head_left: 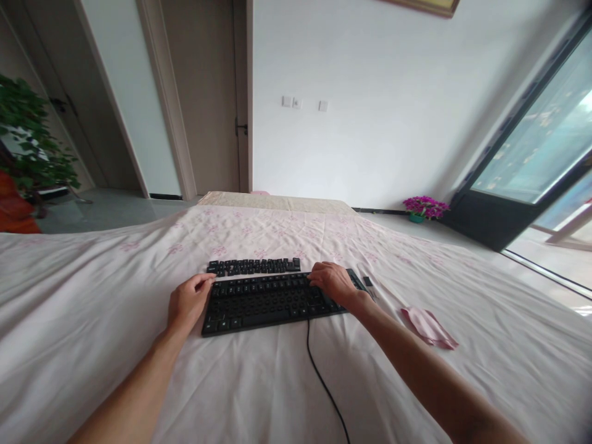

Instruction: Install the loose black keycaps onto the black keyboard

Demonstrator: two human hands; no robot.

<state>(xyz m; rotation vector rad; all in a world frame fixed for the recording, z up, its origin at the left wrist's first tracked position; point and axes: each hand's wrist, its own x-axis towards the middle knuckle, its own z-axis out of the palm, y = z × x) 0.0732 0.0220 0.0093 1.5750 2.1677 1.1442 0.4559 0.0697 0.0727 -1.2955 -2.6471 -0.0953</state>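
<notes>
A black keyboard [268,318] lies on the pale pink cloth, many of its middle positions bare of keycaps. Loose black keycaps [259,266] are lined up in rows just beyond its back edge. My left hand [190,297] is at the keyboard's back left corner, thumb and fingertips pinched together beside the nearest loose keycaps; whatever is between them is too small to name. Over the right part of the keyboard, my right hand [333,283] has its fingers curled down at the top row. Its fingertips are partly hidden, so what they grip does not show.
A small black piece [367,281] and a thin tool [372,295] lie right of the keyboard. Farther right is a folded pink cloth [430,327]. The keyboard's cable [322,379] runs toward me. A floral sheet [259,388] covers the surface in wrinkles.
</notes>
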